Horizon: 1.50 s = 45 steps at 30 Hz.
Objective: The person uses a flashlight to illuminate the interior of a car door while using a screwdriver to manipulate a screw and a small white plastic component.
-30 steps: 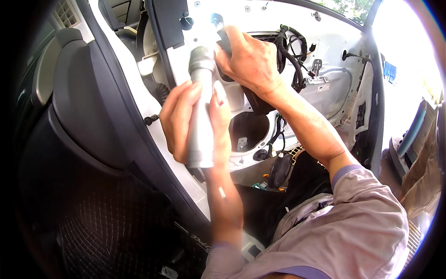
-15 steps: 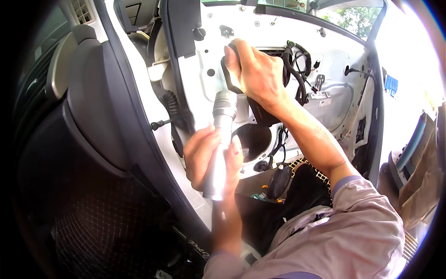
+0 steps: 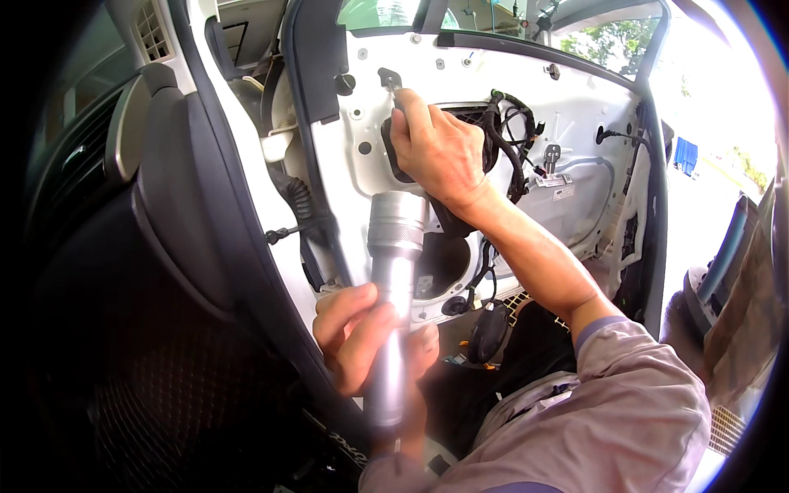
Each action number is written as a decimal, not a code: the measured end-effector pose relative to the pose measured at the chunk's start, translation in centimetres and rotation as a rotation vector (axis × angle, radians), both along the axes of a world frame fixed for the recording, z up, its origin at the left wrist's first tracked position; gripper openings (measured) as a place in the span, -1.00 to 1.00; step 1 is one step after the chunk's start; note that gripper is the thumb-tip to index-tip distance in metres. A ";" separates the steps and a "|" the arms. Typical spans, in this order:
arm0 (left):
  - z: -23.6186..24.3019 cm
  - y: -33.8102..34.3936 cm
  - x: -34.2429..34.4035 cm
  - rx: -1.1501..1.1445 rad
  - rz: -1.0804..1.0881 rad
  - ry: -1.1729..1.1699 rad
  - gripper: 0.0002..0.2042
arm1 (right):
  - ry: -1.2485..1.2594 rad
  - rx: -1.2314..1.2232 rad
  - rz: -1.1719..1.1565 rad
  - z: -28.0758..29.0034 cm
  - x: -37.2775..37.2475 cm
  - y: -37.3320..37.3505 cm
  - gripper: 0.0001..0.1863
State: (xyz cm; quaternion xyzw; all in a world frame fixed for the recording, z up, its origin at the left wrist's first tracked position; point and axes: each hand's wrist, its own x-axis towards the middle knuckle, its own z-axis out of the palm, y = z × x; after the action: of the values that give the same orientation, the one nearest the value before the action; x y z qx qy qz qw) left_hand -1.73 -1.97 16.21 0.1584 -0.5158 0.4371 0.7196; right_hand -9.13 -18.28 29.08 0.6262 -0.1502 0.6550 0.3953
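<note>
In my left hand (image 3: 355,333) is a silver metal flashlight (image 3: 393,271), its wide head up and the fingers closed round its barrel. It stands in front of the white bare inner metal of a car door (image 3: 341,177). My right hand (image 3: 440,148) is up at the door, over the edge of a dark opening (image 3: 400,168). The right thumb and fingers are curled together, just below a small dark bracket (image 3: 388,79); what lies between them is hidden. The flashlight's lower barrel is washed out by glare.
A bundle of black cables (image 3: 514,156) hangs on the door to the right of my hand. Below are a round speaker opening (image 3: 444,267) and a dangling black oval part (image 3: 488,333). The grey dashboard side (image 3: 177,189) and door frame stand at left.
The flashlight and my left hand have come lower and look larger. My right hand stays at the same spot on the door, with its fingers near the bracket. The view has shifted slightly.
</note>
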 end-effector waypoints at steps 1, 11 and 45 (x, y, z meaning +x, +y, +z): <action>0.0 0.3 -0.3 0.046 -0.035 0.022 -0.62 | -0.037 -0.074 0.019 0.1 0.2 -0.3 -0.79; 0.4 -0.6 -1.4 0.157 -0.094 0.162 -0.69 | -0.022 -0.011 -0.003 -0.2 -0.1 -0.4 -0.79; 1.4 0.1 -2.4 0.213 -0.039 0.088 -0.72 | 0.008 0.126 0.062 -0.9 -0.6 -0.6 -0.64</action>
State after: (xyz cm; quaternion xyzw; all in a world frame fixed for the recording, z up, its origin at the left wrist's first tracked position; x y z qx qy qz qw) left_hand -4.10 -1.91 17.63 0.2429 -0.5304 0.3582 0.7289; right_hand -9.74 -18.91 28.22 0.6569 -0.1701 0.6536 0.3352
